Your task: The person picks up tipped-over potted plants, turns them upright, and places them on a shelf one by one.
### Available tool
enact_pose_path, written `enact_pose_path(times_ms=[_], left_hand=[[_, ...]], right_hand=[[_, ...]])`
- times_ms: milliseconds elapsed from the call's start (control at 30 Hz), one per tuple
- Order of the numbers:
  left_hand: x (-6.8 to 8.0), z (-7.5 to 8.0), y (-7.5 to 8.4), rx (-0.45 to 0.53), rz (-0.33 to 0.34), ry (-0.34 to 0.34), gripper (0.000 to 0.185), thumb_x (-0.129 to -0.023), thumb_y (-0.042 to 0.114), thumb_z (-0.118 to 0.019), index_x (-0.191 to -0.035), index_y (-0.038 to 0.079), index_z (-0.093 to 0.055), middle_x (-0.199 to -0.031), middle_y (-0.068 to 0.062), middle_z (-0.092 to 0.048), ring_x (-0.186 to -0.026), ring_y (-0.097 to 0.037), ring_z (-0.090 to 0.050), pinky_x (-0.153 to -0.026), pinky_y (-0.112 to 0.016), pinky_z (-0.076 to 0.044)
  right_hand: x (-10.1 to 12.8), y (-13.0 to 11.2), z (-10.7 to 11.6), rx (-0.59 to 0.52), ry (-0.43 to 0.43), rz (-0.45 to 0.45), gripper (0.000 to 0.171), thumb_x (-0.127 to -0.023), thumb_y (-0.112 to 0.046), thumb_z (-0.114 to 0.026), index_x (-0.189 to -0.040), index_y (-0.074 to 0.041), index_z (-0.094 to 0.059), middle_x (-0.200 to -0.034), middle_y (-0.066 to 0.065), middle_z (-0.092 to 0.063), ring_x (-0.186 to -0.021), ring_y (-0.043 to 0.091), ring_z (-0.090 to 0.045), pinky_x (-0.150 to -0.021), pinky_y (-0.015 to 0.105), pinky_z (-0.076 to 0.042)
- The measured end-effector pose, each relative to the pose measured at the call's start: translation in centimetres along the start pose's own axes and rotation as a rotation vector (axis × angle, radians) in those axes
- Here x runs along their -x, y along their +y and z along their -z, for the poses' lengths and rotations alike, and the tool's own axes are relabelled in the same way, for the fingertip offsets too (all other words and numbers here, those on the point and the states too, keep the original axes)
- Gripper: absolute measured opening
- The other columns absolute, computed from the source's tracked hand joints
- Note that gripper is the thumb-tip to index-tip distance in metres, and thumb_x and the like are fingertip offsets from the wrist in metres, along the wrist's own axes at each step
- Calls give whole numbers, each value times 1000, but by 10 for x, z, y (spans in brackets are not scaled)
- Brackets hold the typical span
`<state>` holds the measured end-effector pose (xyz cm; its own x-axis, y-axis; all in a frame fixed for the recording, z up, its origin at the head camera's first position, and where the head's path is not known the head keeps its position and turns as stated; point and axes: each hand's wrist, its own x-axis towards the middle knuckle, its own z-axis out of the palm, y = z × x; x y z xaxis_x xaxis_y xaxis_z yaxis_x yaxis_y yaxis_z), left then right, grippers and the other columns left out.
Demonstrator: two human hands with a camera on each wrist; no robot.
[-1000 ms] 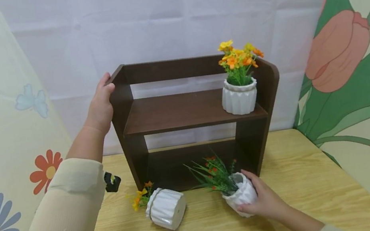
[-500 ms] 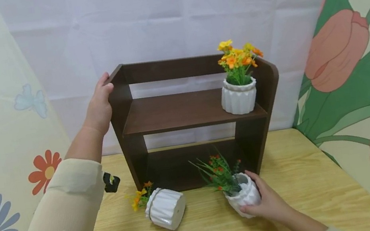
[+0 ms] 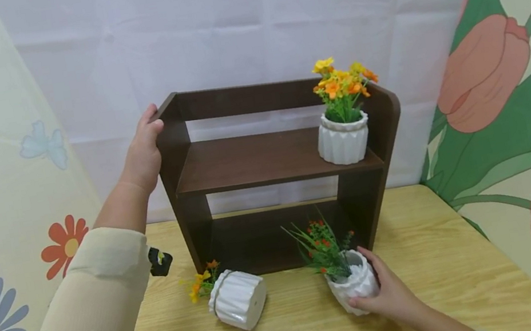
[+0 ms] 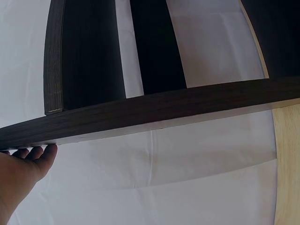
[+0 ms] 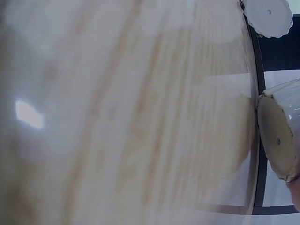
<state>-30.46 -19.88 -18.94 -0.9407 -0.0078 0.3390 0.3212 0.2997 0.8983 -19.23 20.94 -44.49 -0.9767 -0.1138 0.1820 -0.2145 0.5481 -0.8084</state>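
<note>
Inside the right grip (image 3: 393, 294) leans the red-flowered white pot (image 3: 349, 289).

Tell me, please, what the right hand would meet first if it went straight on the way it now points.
Holding the red-flowered pot, the right hand would probably meet the lower shelf board first, though depth is unclear.

The left forearm (image 3: 121, 206) is stretched forward and upward, bared beyond a pale sleeve (image 3: 86, 315) whose cuff is folded back. The left hand (image 3: 141, 156) is raised above the level of the other, its fingers (image 4: 45, 161) held out side by side. The right forearm (image 3: 435, 318) is extended low, and the right hand (image 3: 390, 287) (barely caught by its own wrist camera) is curled in a grip, the thumb (image 3: 362, 304) spread from the fingers.
</note>
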Motion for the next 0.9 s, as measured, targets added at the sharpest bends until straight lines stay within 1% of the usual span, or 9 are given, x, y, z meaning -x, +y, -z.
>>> enact_pose_path(times_ms=[233,333,500,700,767,800,900], left_hand=[[-1,0,-1,-4,-1,6,59,-103,40,-16,-159,27,-6,-167,3,-2,-153,-18,1,-124,-47,-1],[-1,0,-1,-1,-3,6,59,-103,40,-16,-159,27,-6,-167,3,-2,-153,-18,1,-124,-47,-1],[-1,0,-1,5,-3,7,59,-103,41,-17,-159,26,-6,-167,3,-1,-153,-18,2,-124,-48,-1],[-1,-1,-1,28,-2,8,59,-103,39,-18,-159,26,-6,-167,5,-1,-153,-15,2,-124,-43,-1],[-1,-1,0,35,-5,7,59,-103,38,-18,-159,25,-6,-167,5,-1,-153,-14,3,-124,-42,0],[-1,-1,0,36,-5,8,59,-103,38,-18,-159,25,-6,-167,5,-1,-153,-14,3,-124,-42,0],[-1,-1,0,44,-4,9,59,-103,38,-18,-159,25,-6,-167,5,-1,-153,-14,2,-124,-42,-1]], right_hand=[[4,3,-1,-9,32,-9,108,-62,-17,-92,-151,-9,-31,-139,19,-54,-126,31,-50,-103,40,-42],[6,4,0,-16,43,0,107,-62,-16,-92,-150,-9,-32,-139,19,-54,-126,31,-50,-103,38,-42],[9,7,0,-31,49,2,105,-63,-16,-92,-150,-11,-33,-143,18,-51,-128,30,-49,-104,30,-40],[11,9,2,-40,35,-6,105,-66,-16,-90,-151,-10,-29,-146,20,-47,-132,34,-45,-104,28,-39],[12,10,2,-35,41,-3,104,-67,-16,-90,-151,-9,-29,-146,21,-47,-132,30,-46,-104,24,-38],[12,10,2,-38,45,2,103,-67,-16,-89,-151,-8,-29,-147,21,-47,-132,26,-46,-104,22,-37],[13,13,2,-47,61,22,102,-67,-14,-89,-151,-7,-30,-146,22,-47,-128,5,-45,-103,15,-34]])
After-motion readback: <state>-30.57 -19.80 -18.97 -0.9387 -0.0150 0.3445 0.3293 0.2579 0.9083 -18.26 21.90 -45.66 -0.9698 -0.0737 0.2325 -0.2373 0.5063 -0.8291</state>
